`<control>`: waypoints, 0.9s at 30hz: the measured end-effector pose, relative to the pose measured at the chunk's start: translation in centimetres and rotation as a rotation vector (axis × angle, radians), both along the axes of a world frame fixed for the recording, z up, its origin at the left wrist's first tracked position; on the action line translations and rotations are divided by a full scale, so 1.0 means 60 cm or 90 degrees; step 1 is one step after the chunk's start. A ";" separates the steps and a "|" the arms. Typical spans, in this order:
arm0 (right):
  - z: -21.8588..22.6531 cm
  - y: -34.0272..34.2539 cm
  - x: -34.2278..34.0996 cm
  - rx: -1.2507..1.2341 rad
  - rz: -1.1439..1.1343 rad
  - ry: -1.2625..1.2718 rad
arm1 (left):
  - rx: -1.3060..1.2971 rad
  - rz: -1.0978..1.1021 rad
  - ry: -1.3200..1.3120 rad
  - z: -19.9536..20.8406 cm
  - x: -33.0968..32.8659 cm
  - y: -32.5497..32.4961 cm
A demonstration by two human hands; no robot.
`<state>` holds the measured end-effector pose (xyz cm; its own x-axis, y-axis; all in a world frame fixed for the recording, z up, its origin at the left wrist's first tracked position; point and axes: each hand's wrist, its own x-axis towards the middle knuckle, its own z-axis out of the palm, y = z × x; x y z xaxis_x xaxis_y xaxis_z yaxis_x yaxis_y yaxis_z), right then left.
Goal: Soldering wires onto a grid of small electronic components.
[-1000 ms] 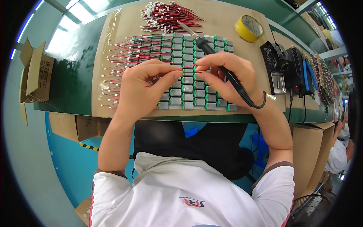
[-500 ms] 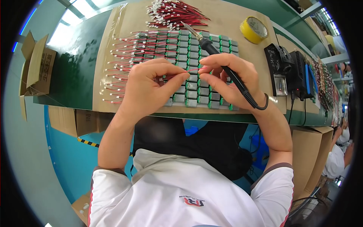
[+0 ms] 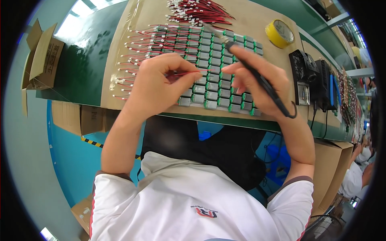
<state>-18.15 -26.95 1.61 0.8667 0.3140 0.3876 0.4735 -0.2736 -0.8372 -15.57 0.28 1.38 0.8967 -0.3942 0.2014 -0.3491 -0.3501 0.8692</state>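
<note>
My left hand [image 3: 163, 82] is closed, thumb and forefinger pinching a thin red wire [image 3: 205, 70] whose end points right. To its right, my right hand [image 3: 261, 80] holds a soldering iron [image 3: 259, 76] with a black handle. The iron slants up and left, and motion smears its tip and the fingers. Below both hands lie rows of grey blocks with green ends [image 3: 212, 86]. Red and black leads with white connectors [image 3: 134, 60] run out from the left rows. My left hand hides part of these rows.
A heap of red and black leads with white connectors [image 3: 201, 12] lies at the back. Yellow tape [image 3: 279, 33] sits at the back right, near a black soldering station [image 3: 325, 82]. An open cardboard box [image 3: 46, 60] stands left. Other people [image 3: 354, 176] are at far right.
My right hand has drawn away to the right from the wire, the soldering iron still in it. My left hand keeps its pinch. The view has shifted slightly.
</note>
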 end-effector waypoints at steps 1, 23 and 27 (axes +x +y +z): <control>-0.002 -0.015 0.005 0.014 0.021 -0.019 | -0.019 0.020 0.016 -0.001 -0.001 0.010; -0.039 -0.051 -0.028 -0.045 0.064 -0.134 | 0.082 -0.039 -0.172 -0.026 0.008 0.041; -0.037 -0.049 -0.023 -0.061 0.079 -0.162 | 0.081 -0.036 -0.166 -0.029 0.009 0.041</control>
